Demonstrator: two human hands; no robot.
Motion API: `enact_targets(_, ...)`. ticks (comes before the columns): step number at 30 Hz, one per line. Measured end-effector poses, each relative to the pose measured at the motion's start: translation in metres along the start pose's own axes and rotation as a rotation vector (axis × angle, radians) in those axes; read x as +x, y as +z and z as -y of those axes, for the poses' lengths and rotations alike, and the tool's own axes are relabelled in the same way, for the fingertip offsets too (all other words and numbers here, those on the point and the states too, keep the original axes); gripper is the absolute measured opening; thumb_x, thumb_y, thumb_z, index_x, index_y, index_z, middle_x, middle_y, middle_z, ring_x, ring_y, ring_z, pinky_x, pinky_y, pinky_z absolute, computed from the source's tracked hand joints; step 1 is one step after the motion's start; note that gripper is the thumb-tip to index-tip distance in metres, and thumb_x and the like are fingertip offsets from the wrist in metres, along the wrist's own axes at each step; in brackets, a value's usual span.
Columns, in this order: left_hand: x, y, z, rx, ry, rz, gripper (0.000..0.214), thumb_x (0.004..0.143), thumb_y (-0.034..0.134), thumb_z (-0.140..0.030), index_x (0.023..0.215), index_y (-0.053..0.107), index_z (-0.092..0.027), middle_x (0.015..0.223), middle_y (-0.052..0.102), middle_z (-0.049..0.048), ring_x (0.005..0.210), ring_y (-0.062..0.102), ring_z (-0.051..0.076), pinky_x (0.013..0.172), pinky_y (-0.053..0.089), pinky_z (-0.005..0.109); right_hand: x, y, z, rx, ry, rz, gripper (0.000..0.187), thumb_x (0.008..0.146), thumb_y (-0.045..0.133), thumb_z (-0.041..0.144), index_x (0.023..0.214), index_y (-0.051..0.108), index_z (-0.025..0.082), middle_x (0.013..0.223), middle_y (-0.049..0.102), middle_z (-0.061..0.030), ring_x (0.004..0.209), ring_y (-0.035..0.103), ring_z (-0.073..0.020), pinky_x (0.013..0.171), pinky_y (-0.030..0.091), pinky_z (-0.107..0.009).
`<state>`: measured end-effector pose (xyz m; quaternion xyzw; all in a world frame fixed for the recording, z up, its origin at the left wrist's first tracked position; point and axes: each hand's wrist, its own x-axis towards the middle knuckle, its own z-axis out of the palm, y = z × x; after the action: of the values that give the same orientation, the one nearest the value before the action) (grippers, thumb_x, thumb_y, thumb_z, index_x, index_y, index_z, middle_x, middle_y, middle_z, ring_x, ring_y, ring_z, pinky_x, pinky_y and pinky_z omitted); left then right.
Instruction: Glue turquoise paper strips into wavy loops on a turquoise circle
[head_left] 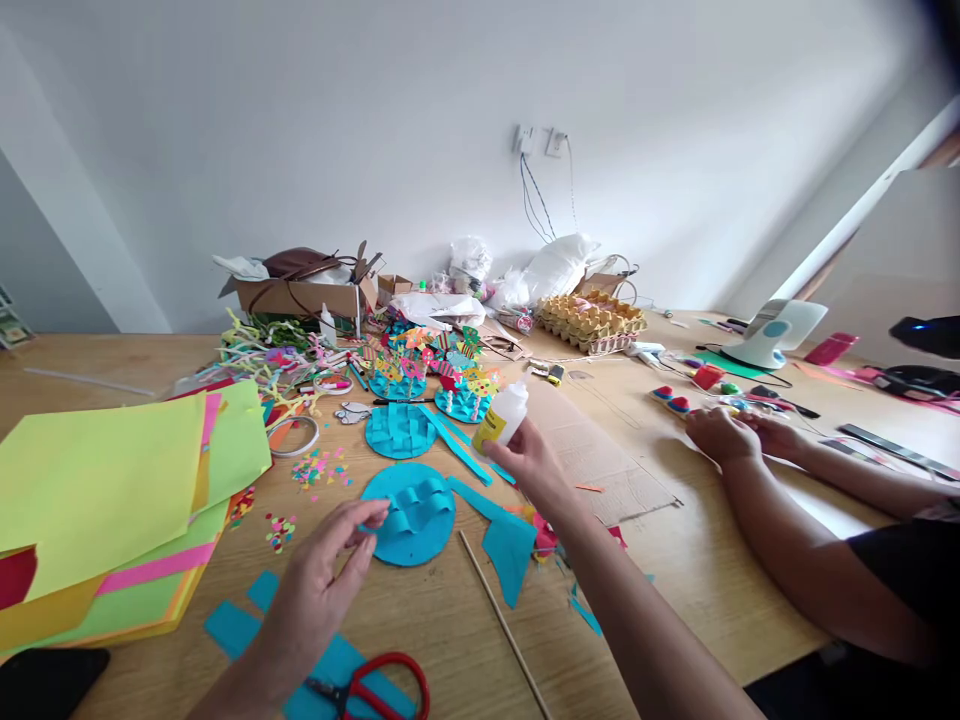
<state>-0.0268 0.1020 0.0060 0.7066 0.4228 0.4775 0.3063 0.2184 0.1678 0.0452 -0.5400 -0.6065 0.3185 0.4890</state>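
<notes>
My right hand (531, 462) grips a white glue bottle (504, 415) with a yellow label, raised above the blue paper strips. My left hand (330, 565) has its fingers apart, with nothing seen in them, at the lower left edge of a round blue disc (435, 535). Wavy blue strips stand up in loops on this disc. Behind it lies a second blue disc (397, 445) with more strips woven over it. Red-handled scissors (390, 680) rest on blue paper pieces beside my left forearm. A thin wooden stick (499, 610) lies between my arms.
Coloured paper sheets (112, 470) are stacked at left, near a tape roll (294, 436) and confetti. Decorated blue discs, egg cartons (592, 318) and a full cardboard box (300, 298) stand at the back. Cardboard (600, 450) lies at right, beside another person's hands (724, 437).
</notes>
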Motion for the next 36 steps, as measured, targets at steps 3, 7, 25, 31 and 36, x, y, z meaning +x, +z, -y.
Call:
enact_targets(3,0.009,0.008,-0.031,-0.359,-0.299,0.103,0.038,0.082,0.051,-0.032,0.117,0.051,-0.020,0.112,0.059,0.0082,0.105,0.053,0.023,0.084,0.046,0.033,-0.042,0.003,0.022,0.240,0.023,0.244,0.030,0.071,0.059,0.037,0.093,0.055,0.018,0.081,0.059,-0.0007,0.075,0.056,-0.0173,0.064,0.046,-0.026)
enact_targets(7,0.002,0.038,-0.053,-0.804,-0.410,0.265,0.044,0.077,0.058,-0.037,0.118,0.052,-0.020,0.114,0.057,0.0078,0.106,0.050,0.024,0.087,0.041,0.035,-0.091,0.008,0.024,0.402,0.138,0.456,0.032,0.076,0.053,0.039,0.103,0.055,0.022,0.085,0.058,-0.0004,0.073,0.055,-0.0167,0.061,0.046,-0.026)
enact_targets(25,-0.039,0.106,-0.057,-1.534,-0.892,0.097,0.028,0.077,0.062,-0.031,0.099,0.062,-0.014,0.101,0.060,0.0082,0.089,0.055,0.015,0.075,0.043,0.023,-0.159,0.027,-0.028,-0.028,-0.278,-0.373,0.039,0.065,0.070,0.027,0.100,0.054,0.022,0.093,0.057,-0.0053,0.081,0.058,-0.0199,0.065,0.051,-0.030)
enact_targets(31,-0.048,0.077,-0.039,-1.260,-0.828,0.219,0.029,0.080,0.056,-0.036,0.099,0.061,-0.015,0.094,0.060,0.0080,0.089,0.054,0.016,0.073,0.041,0.025,-0.141,0.032,-0.020,0.186,-0.113,-0.276,0.038,0.067,0.069,0.025,0.101,0.053,0.022,0.103,0.059,-0.0075,0.092,0.058,-0.0222,0.077,0.050,-0.035)
enact_targets(36,-0.052,0.024,-0.012,-0.313,-0.625,0.577,0.016,0.078,0.049,-0.018,0.083,0.064,-0.014,0.077,0.061,0.0054,0.073,0.056,0.017,0.070,0.042,0.029,-0.134,0.043,-0.024,0.298,0.032,-0.128,0.036,0.068,0.068,0.026,0.099,0.052,0.022,0.100,0.062,-0.0049,0.086,0.060,-0.0200,0.073,0.051,-0.031)
